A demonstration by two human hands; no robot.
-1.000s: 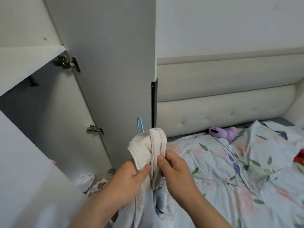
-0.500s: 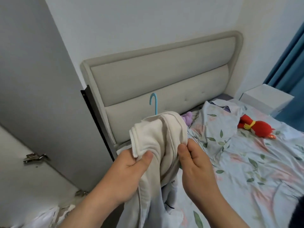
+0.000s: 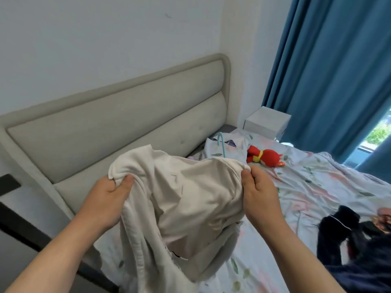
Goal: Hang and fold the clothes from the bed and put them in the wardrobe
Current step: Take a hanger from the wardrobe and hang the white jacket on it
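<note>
Both hands are up over the bed [image 3: 317, 187] and both are gripping the same white garment [image 3: 190, 199]. The left hand [image 3: 108, 199] is clenching a bunched, ribbed edge of the cloth, thumb pressing on top and the fingers curling underneath out of sight. The right hand [image 3: 259, 193] is pinching the opposite edge between thumb and fingers, knuckles facing up. Between the two grips the fabric is stretching wide and taut across the top, then sagging and trailing down in folds toward the mattress, its lower end resting on the floral sheet [image 3: 330, 182].

Just behind the garment's top edge, a light blue hanger hook [image 3: 221, 142] is poking up; how it is sitting inside the cloth I cannot tell, since the fabric is covering the rest of it.

Beyond the right hand, a red plush toy [image 3: 265, 157] is lying on the sheet near the pillow end. At the right edge of the bed a dark navy garment [image 3: 355, 246] is lying in a crumpled heap, well apart from the white one. The padded beige headboard [image 3: 118, 132] is running along the wall behind the hands, a white bedside cabinet [image 3: 267, 122] is standing in the far corner, and blue curtains [image 3: 330, 70] are hanging beside it, with a strip of daylight showing at the far right.
</note>
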